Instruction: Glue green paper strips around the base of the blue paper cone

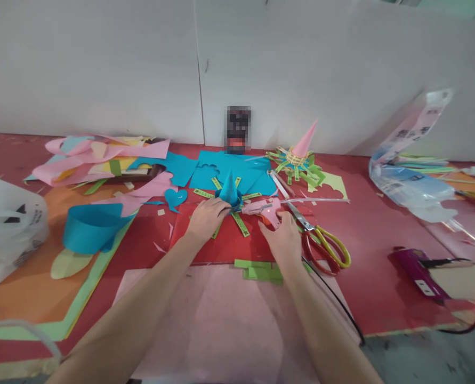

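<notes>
A blue paper cone (230, 186) stands upright with green patterned strips (241, 224) spread around its base, on a red sheet (197, 250). My left hand (206, 216) is closed at the left front of the cone's base, its fingertips on a small dark piece I cannot make out clearly. My right hand (283, 237) grips a pink hot glue gun (261, 208) by its handle. The gun's nozzle points left at the cone's base. A clear glue stick (317, 200) sticks out of its back end.
Scissors (327, 248) lie right of my right hand, near a black cord (337, 304). A pink cone piece (305, 141) stands behind. Blue paper (253, 173), a blue paper ring (91, 226) and pink scraps (101, 160) lie left and back. A purple power strip (419, 274) is at right.
</notes>
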